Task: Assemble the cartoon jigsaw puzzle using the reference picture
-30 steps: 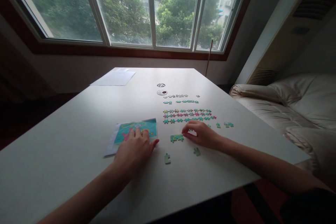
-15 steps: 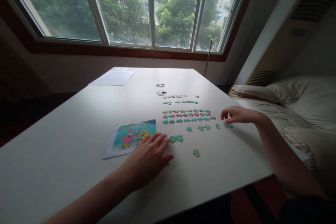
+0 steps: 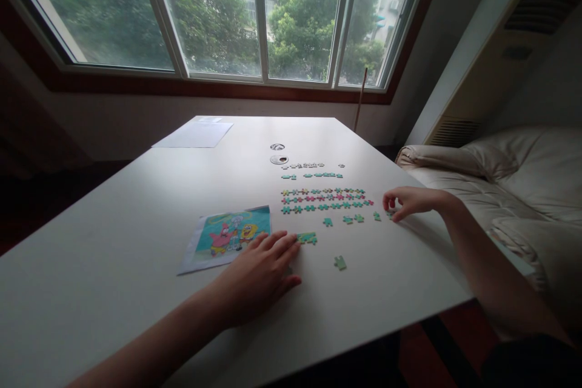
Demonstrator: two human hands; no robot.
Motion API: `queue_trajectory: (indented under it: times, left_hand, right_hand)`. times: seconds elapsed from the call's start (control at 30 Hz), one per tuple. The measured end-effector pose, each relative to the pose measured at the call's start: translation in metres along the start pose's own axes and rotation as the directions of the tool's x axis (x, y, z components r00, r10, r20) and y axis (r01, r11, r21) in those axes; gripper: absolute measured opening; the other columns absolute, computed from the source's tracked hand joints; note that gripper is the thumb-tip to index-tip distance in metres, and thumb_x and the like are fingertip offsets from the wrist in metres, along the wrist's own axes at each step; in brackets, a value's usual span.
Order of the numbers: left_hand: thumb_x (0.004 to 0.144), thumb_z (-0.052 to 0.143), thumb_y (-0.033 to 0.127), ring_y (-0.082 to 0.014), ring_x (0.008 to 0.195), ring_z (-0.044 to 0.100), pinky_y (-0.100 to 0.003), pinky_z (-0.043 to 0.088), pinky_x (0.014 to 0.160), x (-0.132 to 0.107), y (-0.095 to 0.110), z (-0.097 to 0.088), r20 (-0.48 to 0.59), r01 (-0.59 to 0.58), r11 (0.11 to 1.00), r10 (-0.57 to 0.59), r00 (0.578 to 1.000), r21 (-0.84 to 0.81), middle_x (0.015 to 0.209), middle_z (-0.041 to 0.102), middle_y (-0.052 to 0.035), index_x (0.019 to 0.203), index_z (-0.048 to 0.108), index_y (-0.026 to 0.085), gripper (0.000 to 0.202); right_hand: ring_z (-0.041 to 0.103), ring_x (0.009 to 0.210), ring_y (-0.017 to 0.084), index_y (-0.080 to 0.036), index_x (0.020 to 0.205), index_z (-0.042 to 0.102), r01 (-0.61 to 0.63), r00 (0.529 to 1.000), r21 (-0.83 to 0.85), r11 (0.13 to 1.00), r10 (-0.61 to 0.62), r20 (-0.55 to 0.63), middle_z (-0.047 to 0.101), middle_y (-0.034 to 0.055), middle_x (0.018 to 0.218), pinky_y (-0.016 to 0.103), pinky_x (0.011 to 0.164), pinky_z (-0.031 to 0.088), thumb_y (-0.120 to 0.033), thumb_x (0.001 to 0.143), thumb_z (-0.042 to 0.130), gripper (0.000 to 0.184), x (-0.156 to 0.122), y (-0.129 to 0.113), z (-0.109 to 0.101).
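Note:
My left hand (image 3: 261, 273) lies flat on the white table (image 3: 113, 242) with its fingers stretched out, just right of a cartoon picture card (image 3: 227, 236). Its fingertips touch a small joined group of green puzzle pieces (image 3: 307, 237). My right hand (image 3: 406, 200) is at the right end of a loose row of pieces, fingers curled down onto a green piece that they mostly hide. Three sorted rows of coloured pieces (image 3: 325, 199) lie between the hands and further back. A single green piece (image 3: 339, 263) sits alone near the front.
More small pieces (image 3: 311, 171) and two round metal lids (image 3: 279, 159) lie further back. A sheet of paper (image 3: 195, 133) rests at the far left of the table. A cream sofa (image 3: 500, 176) stands to the right. Windows line the back wall.
My right hand left the joined green pieces and swung right to the end of the loose row. My left hand slid right off the picture card, covering a loose piece.

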State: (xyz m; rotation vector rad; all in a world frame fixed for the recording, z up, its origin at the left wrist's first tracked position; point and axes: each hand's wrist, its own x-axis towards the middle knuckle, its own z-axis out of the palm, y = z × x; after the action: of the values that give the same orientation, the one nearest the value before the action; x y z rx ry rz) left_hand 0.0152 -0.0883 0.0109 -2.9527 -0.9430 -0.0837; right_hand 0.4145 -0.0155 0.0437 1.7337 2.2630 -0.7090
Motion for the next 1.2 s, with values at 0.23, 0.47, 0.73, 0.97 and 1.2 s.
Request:
queue_trajectory:
  times: [0.23,0.47,0.73,0.97,1.2]
  left_hand:
    - [0.092,0.033,0.045,-0.0282,0.121,0.037,-0.044,0.03,0.097,0.0,-0.001,0.002,-0.029,-0.013,1.0,0.013,0.999,-0.008,0.134,0.043,-0.0084,0.13,0.04,0.019,0.047]
    - [0.092,0.032,0.045,-0.0275,0.121,0.038,-0.042,0.03,0.097,0.0,-0.002,0.003,-0.041,-0.022,1.0,0.022,0.999,-0.013,0.133,0.044,-0.0084,0.13,0.041,0.02,0.047]
    - [0.092,0.031,0.045,-0.027,0.121,0.038,-0.042,0.03,0.098,-0.001,-0.003,0.004,-0.058,-0.03,0.999,0.028,0.998,-0.026,0.133,0.044,-0.0081,0.13,0.04,0.021,0.046]
    - [0.092,0.033,0.044,-0.028,0.12,0.039,-0.043,0.03,0.097,0.0,-0.002,0.001,-0.029,-0.023,1.0,0.023,0.999,-0.012,0.133,0.044,-0.0081,0.13,0.041,0.019,0.046]
    - [0.092,0.031,0.045,-0.0277,0.121,0.039,-0.043,0.03,0.098,0.0,-0.001,0.0,-0.032,-0.016,1.0,0.016,0.999,-0.02,0.133,0.044,-0.0086,0.129,0.042,0.02,0.046]
  right_hand:
    - [0.055,0.084,0.022,-0.016,0.09,0.062,0.044,0.996,0.015,0.999,-0.043,-0.081,0.061,0.0077,0.092,0.028,0.071,0.041,-0.04,0.061,0.063,0.037,-0.004,-0.011,-0.003]
    - [0.054,0.084,0.019,-0.02,0.101,0.06,0.346,0.924,0.075,0.935,-0.326,-0.197,0.061,0.006,0.101,0.028,0.071,0.041,-0.037,0.073,0.056,0.033,0.0,-0.058,0.007]
    - [0.053,0.066,0.014,-0.018,0.085,0.062,0.289,0.946,-0.002,0.957,-0.286,-0.15,0.06,0.002,0.075,0.024,0.059,0.039,-0.04,0.072,0.058,0.025,0.009,-0.068,0.02]
    - [0.043,0.051,0.011,-0.016,0.06,0.058,0.158,0.976,-0.045,0.987,-0.162,-0.146,0.053,0.0004,0.056,0.023,0.049,0.029,-0.058,0.077,0.046,0.047,0.009,-0.073,0.022]
    - [0.052,0.067,0.014,-0.019,0.09,0.062,0.318,0.944,0.031,0.947,-0.314,-0.102,0.058,0.0019,0.076,0.023,0.059,0.038,-0.043,0.069,0.061,0.032,-0.004,-0.07,0.013]
